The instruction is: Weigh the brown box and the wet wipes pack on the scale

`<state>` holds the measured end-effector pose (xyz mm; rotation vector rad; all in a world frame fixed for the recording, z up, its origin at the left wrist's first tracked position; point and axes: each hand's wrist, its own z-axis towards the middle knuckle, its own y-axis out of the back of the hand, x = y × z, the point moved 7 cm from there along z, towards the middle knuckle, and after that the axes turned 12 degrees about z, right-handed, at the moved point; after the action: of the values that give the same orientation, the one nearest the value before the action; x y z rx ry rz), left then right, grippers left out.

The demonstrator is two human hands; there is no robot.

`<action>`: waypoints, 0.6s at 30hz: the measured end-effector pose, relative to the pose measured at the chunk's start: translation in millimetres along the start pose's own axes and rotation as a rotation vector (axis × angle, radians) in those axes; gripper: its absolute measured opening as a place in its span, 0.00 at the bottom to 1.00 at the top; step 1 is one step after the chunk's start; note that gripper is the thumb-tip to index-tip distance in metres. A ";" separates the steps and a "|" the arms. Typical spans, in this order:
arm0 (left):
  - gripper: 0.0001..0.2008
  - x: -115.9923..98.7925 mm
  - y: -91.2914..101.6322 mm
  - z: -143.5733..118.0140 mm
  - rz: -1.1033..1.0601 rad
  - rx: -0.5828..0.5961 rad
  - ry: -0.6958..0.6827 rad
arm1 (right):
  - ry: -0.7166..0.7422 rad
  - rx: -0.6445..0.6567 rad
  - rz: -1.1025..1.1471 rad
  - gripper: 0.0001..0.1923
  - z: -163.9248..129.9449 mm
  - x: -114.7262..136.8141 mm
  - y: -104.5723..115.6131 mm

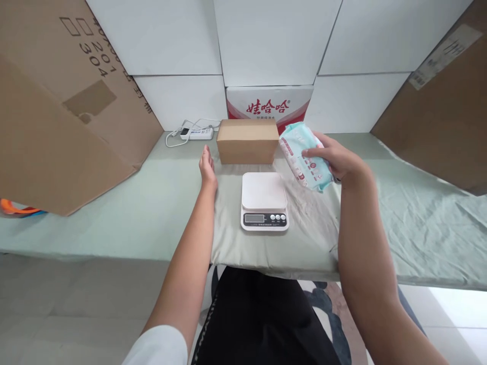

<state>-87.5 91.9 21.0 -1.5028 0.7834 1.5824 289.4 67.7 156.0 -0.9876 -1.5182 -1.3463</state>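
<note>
My right hand (338, 158) holds a light blue soft pack of wipes (304, 156) in the air, just right of and above a white kitchen scale (264, 200). The scale sits on the pale green cloth in front of me, its platform bare. My left hand (207, 167) is held edge-on with the fingers straight, left of a small closed cardboard box (247, 141) that stands behind the scale. It touches nothing that I can see.
A pale green cloth (114, 213) covers the table. A white power strip (197, 133) with its cable lies at the back left. A red and white carton (270, 104) stands behind the small box. Large cardboard sheets lean at the left (61, 111) and right (445, 111).
</note>
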 end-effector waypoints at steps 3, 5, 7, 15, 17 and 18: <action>0.33 0.3 -1.4 0.6 -0.004 0.020 -0.003 | 0.222 0.248 0.003 0.36 -14.2 32.5 -38.4; 0.32 0.6 -1.0 1.2 -0.007 0.027 0.003 | 0.267 0.349 -0.097 0.39 -17.2 44.3 -61.7; 0.34 0.0 -1.1 1.4 -0.010 0.035 0.003 | 0.266 0.428 -0.225 0.44 -17.2 48.5 -82.6; 0.34 -5.9 -4.1 -3.5 -0.034 0.037 -0.004 | 0.329 0.686 -0.579 0.50 -34.9 35.2 -133.9; 0.33 -5.6 -4.7 -3.7 -0.040 0.036 0.002 | 0.316 0.681 -0.617 0.50 -38.9 31.7 -137.4; 0.33 -5.3 -5.0 -3.5 -0.039 0.037 0.002 | 0.325 0.668 -0.647 0.50 -40.5 31.3 -138.7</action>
<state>-81.5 90.6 26.4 -1.4842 0.7756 1.5299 152.4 13.4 143.8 0.1541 -1.9071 -1.1835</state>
